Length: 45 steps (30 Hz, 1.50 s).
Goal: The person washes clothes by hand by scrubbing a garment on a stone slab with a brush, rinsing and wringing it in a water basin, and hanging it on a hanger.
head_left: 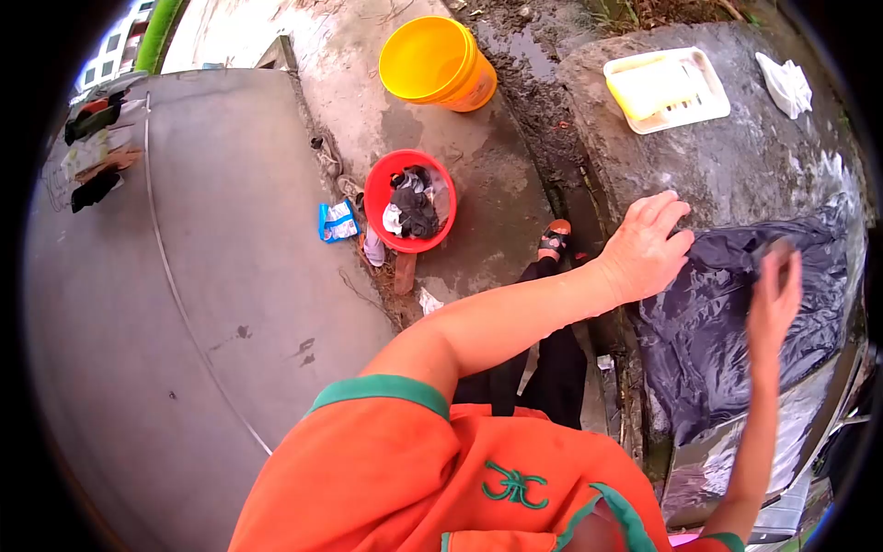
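A dark, wet garment [708, 340] lies spread over the stone slab on the right, with pale suds on its folds. My left hand [648, 247] is at the garment's upper left edge, fingers curled and thumb against the cloth. Over the upper part of the garment is my right hand [775, 299], smeared by motion. A small brownish thing shows at its fingertips, too blurred to name. Farther up the slab [635, 175] sits a white tray [713, 109] with a yellow item [658, 87] in it. A crumpled white cloth or bag [785, 86] lies right of the tray.
A yellow bucket [474, 83] stands on the wet concrete. Nearer is a red basin [411, 244] holding dark and white clothes [416, 212]. Beside it lie a blue-and-white packet [338, 222] and several shoes [372, 247]. A muddy gutter [575, 156] runs along the slab.
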Available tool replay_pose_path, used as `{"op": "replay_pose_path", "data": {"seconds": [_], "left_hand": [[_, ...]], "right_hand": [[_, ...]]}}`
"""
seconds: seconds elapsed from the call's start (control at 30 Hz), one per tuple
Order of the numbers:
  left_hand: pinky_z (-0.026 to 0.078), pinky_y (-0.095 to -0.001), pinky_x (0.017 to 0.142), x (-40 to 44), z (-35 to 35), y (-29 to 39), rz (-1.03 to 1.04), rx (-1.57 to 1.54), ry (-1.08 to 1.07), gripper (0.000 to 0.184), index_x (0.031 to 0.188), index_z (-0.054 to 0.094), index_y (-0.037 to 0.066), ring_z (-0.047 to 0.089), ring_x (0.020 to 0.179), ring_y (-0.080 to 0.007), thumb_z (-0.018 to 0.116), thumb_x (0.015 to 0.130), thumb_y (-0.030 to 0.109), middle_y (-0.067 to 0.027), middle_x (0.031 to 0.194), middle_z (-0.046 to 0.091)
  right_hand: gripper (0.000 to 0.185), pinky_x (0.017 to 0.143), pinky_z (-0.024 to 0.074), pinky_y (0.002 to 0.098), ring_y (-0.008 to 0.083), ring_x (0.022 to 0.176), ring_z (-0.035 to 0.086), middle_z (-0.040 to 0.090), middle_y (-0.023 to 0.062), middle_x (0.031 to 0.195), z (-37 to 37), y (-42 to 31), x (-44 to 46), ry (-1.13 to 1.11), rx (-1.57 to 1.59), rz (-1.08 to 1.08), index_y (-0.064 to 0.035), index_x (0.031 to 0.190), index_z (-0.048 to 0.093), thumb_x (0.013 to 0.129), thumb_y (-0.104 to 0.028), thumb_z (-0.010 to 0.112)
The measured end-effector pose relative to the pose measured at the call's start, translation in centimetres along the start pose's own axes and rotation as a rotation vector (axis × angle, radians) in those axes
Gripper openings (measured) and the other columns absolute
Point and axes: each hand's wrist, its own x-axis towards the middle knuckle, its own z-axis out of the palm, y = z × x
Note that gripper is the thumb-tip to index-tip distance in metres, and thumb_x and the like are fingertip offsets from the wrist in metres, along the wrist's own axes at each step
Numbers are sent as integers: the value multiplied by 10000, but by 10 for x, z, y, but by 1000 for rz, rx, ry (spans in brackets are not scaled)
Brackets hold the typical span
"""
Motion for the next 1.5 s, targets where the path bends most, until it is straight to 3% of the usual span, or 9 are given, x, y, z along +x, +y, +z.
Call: {"op": "replay_pose_path", "data": {"seconds": [0.1,0.23,0.43,0.73,1.0,1.1,1.23,1.33,1.5], "left_hand": [[326,-460,950,1,-9,9,-65,-9,-21,453,1003,561,50,366,1193,-358,738,606,177,-163,1220,422],[320,-466,965,-26,-26,20,-221,58,-29,514,1050,523,19,305,1241,-380,746,610,162,-193,1298,343],[435,-378,620,-15,-36,33,-269,-603,-45,277,910,453,22,552,695,-325,668,750,92,-164,788,532],[407,-440,531,143,-120,113,175,-819,462,230,811,458,-13,523,607,-424,623,672,67,-212,641,523],[486,-369,735,66,-70,186,522,-813,-511,363,993,525,41,565,892,-319,689,670,72,-111,976,562],[442,-390,877,-2,4,185,397,-631,-927,473,1116,501,30,499,1076,-337,694,701,146,-160,1153,504],[251,-458,1063,-15,32,142,774,-269,-924,680,1239,467,30,346,1259,-351,675,708,400,-181,1313,422],[214,-434,1084,-24,32,106,914,-160,-1060,676,1272,460,83,319,1288,-299,668,706,390,-138,1358,386],[227,-392,1086,-24,35,105,986,-123,-1118,713,1291,445,135,286,1320,-259,710,653,312,-54,1413,337]], "right_hand": [[528,773,485,465,414,975,567,490,197,1235,50,137,39,-99,-349,383,-463,1362,260,928,-241,462],[464,809,468,465,418,1012,546,481,182,1242,105,268,55,-311,-373,570,-422,1339,313,912,-294,441],[417,865,443,464,425,1066,515,466,158,1253,51,207,35,-541,-615,733,-360,1305,393,888,-373,411],[356,804,462,405,329,940,570,586,169,1015,9,332,-38,-19,-218,639,-127,1175,527,885,-296,409],[314,770,462,409,335,796,602,619,159,947,-73,336,-106,502,-180,737,-83,1122,556,874,-229,428],[408,744,465,430,375,822,587,602,190,963,-65,249,-147,153,-179,1182,-160,1277,446,869,-162,462],[552,845,426,510,414,1095,480,463,199,1261,-98,38,-121,150,-131,389,-113,1335,377,813,-145,557],[420,838,418,510,363,1110,492,440,166,1304,-125,-88,-116,-183,304,302,-249,1155,536,741,-238,605],[395,728,470,497,356,1025,514,435,115,1292,-38,100,-93,-131,-245,780,-340,1225,452,843,-284,537]]}}
